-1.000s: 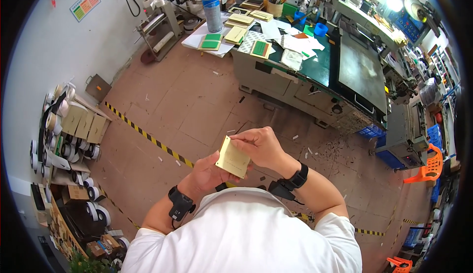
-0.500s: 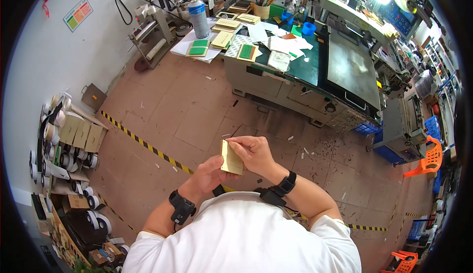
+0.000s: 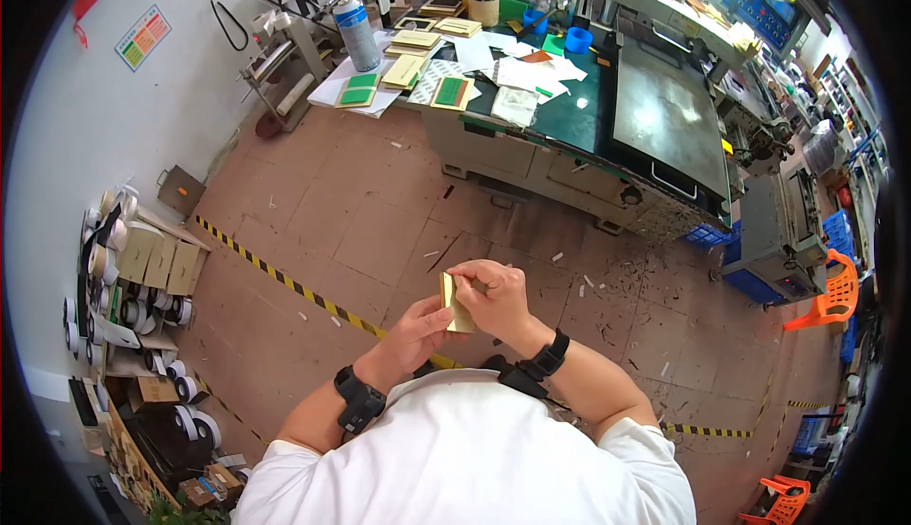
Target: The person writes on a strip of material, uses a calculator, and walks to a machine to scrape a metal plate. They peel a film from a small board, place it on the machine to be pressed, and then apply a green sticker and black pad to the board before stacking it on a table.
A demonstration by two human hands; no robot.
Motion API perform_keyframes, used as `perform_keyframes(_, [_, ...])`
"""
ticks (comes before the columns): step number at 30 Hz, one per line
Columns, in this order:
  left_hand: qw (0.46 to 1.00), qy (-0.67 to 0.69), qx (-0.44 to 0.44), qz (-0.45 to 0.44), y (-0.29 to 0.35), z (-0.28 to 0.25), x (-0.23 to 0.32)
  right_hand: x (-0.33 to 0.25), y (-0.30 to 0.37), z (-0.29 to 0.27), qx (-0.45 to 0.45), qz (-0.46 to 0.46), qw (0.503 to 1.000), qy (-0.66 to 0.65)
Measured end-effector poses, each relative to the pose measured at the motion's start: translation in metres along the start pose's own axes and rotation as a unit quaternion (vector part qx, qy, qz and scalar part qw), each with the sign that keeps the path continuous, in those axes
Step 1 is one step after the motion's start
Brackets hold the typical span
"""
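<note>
A small gold-coloured rectangular plate is held up in front of my chest, shiny along its left edge. My left hand grips it from the left and below, thumb across the near face. Bent over its upper right side is my right hand, with the fingers closed on the edge. That hand covers part of the plate, so I cannot tell whether it is one piece or several stacked. Both wrists wear black strapped devices.
Ahead stands a machine with a dark green top, papers and a metal plate. Cream-coloured blocks, a spray can and a blue cup sit there. Tape rolls fill the left shelf; an orange chair stands right.
The gold-coloured plate has turned to a narrower angle and shifted slightly right with both hands. My right fingers have curled further over it. The whole view has shifted a little.
</note>
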State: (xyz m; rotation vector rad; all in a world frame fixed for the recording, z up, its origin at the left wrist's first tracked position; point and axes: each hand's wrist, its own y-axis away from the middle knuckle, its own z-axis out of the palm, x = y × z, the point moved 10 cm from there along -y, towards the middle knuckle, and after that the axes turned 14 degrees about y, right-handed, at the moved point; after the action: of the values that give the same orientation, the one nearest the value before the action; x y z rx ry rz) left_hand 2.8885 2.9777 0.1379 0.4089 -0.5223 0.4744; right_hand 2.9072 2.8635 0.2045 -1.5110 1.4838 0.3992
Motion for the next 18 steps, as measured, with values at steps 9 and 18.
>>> perform_keyframes(9, [0.99, 0.128, 0.005, 0.053, -0.014, 0.021, -0.009, 0.028, 0.008, -0.015, 0.073, 0.06, 0.995, -0.042])
perform_keyframes(18, [0.989, 0.118, -0.083, 0.044, -0.01, 0.038, 0.026, 0.061, -0.014, -0.041, 0.084, 0.162, 0.952, -0.244])
